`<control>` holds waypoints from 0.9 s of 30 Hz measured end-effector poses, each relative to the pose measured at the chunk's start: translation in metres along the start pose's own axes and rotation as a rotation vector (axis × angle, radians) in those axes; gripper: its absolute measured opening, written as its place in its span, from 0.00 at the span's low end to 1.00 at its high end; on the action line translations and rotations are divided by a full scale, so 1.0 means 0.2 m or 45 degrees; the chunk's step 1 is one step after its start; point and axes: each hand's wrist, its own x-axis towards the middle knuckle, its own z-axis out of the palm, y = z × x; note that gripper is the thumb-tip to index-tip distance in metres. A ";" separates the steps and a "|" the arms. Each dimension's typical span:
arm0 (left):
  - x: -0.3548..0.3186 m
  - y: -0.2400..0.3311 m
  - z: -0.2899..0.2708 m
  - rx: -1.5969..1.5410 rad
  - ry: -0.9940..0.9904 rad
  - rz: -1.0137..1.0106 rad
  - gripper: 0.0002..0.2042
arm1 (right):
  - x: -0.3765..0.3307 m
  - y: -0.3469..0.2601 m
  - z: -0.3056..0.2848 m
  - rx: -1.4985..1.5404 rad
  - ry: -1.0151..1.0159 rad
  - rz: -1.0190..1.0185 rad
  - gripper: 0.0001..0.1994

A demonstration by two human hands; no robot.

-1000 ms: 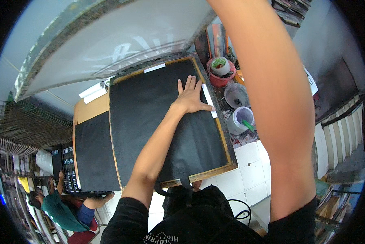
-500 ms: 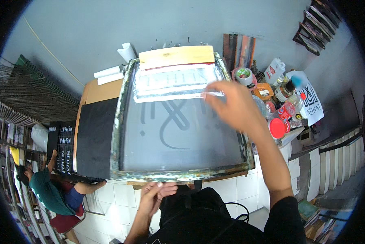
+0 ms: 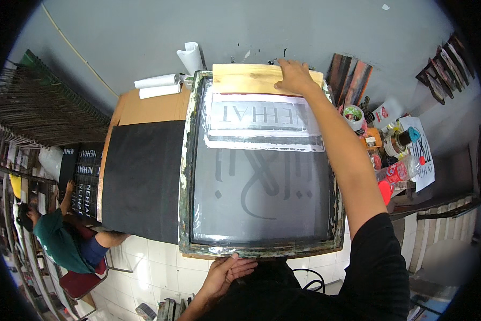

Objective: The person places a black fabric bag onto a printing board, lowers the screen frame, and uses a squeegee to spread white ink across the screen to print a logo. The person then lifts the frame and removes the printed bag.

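A screen-printing frame (image 3: 187, 179) with paint-stained edges lies before me, its dark mesh (image 3: 213, 219) showing a faint design and lettering. White ink (image 3: 219, 140) covers the far part of the mesh in a band. Across the frame's far end rests a wide squeegee (image 3: 243, 77) with a pale wooden handle. My right hand (image 3: 295, 77) reaches over and grips the handle's right part, fingers over its far edge. At the near edge, my left hand (image 3: 225, 275) holds the frame, thumb at the rim and fingers under it.
Left of the frame lies a black sheet (image 3: 141, 182) on the table. Paper rolls (image 3: 157, 83) sit behind it. Tape, jars and bottles (image 3: 401, 171) crowd the right side. At the far left, a person (image 3: 72, 235) sits beside black printed sheets (image 3: 85, 184).
My right hand has moved from above the mesh to the squeegee's handle and taken hold of it. My left hand stays at the frame's near edge. The view has shifted left.
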 end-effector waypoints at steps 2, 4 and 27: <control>0.01 0.02 -0.04 0.149 -0.036 -0.024 0.28 | -0.06 -0.03 -0.14 0.087 -0.188 -0.029 0.35; 0.03 0.03 -0.08 0.251 -0.082 -0.056 0.27 | -0.22 -0.02 -0.09 0.078 -0.067 -0.171 0.25; -0.03 0.80 0.11 0.998 0.111 0.734 0.19 | -0.41 -0.07 0.05 0.169 0.275 -0.307 0.15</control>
